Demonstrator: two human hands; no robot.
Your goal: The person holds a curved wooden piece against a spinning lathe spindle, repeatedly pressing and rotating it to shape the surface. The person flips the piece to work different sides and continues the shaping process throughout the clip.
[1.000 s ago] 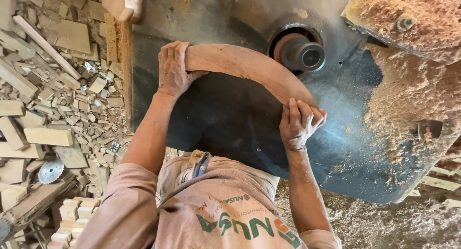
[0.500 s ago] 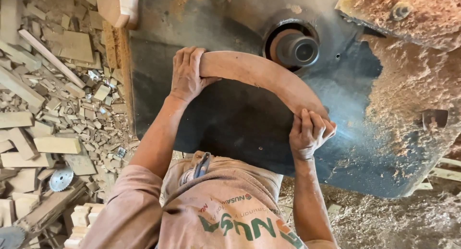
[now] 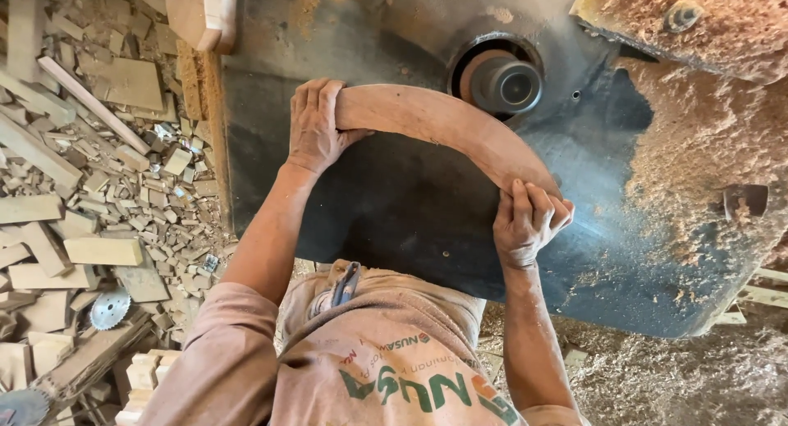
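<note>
Comparing with half a second back: the curved wooden piece (image 3: 443, 129) has shifted slightly along the dark metal worktop (image 3: 394, 213), its arc now sitting just beside the round spindle (image 3: 502, 84) in the recessed opening, outer edge close to it or touching; I can't tell contact from this angle. Left hand (image 3: 316, 126) is wrapped over the far end of the arc, fingers curled over the top, thumb pressed along the inner edge. Right hand (image 3: 529, 221) grips the near end, fingers folded tight over the wood. Both hands have crept with the piece, grip unchanged, so my read is the arc is being fed past the spindle along its curve, roughly mid-pass. Heavy sawdust pile (image 3: 706, 139) at right, offcuts (image 3: 90, 196) and a loose circular saw blade (image 3: 109, 309) on the floor at left.
</note>
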